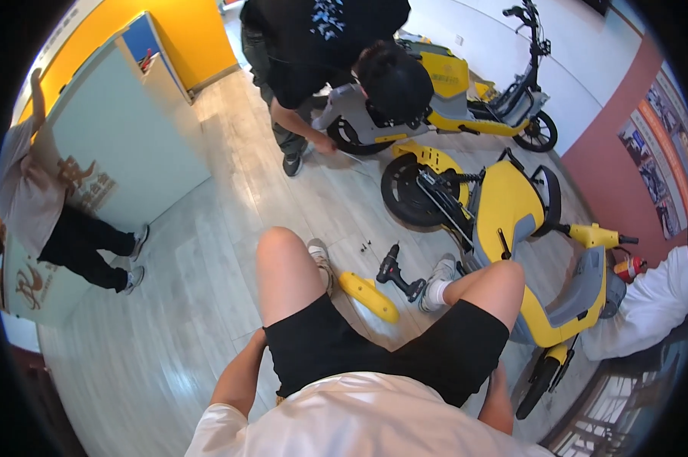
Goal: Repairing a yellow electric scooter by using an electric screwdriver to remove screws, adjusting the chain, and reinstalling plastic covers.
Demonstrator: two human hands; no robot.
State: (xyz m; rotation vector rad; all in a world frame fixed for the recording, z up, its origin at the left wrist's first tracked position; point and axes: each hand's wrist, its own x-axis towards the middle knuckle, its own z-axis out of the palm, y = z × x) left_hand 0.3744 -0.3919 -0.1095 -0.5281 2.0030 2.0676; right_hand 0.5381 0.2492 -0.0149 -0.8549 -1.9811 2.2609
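1. Both hands flank the black shorts (321, 346): left hand (261, 339) at the left side, right hand (499, 375) at the right; mostly hidden, so the state of the fingers cannot be told.
2. Yellow panel (369, 297) lies on the floor (199, 282) between the shoes (321, 263).
3. Cordless drill (393, 268) lies just right of it.
4. Yellow scooter (507, 202) stands at right.
5. Co-worker (321, 46) bends beside a 2nd scooter (444, 84).

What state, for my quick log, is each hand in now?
Left hand: cannot be told, hidden behind the black shorts.
Right hand: cannot be told, hidden too.
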